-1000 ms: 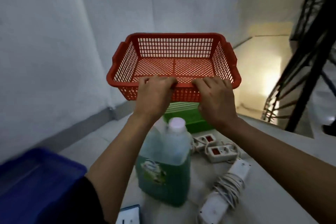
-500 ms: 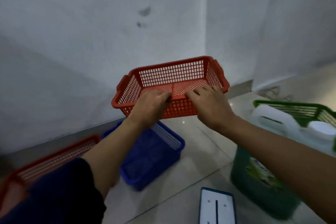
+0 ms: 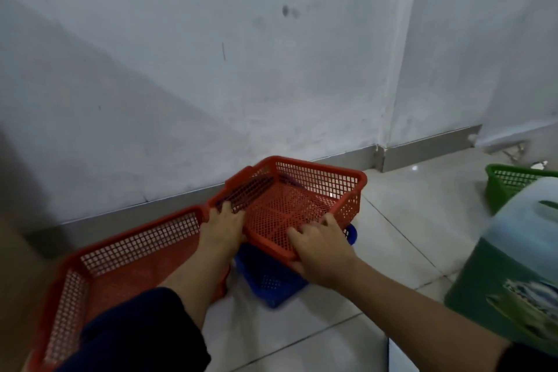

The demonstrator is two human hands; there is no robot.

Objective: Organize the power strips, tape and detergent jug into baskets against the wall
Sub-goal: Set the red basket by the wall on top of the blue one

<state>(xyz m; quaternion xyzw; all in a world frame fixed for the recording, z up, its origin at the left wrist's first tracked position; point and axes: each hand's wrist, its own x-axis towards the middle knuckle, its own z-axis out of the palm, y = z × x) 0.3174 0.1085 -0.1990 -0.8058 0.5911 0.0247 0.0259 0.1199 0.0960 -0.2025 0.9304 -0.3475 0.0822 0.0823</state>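
While your left hand (image 3: 222,226) grips the near-left rim of the small red basket (image 3: 305,199), your right hand (image 3: 320,246) clasps its near-right rim, fingers curled over the edge. You hold it tilted, directly above the blue basket (image 3: 271,276) that sits on the tiled floor (image 3: 401,220) near the wall (image 3: 211,69); whether the two touch cannot be told. To the left, a larger red basket (image 3: 126,254) lies along the skirting. At the right edge stands the detergent jug (image 3: 513,275), green liquid inside, blurred, with a green basket (image 3: 510,181) behind it. A dark sleeve (image 3: 136,335) covers your left upper arm.
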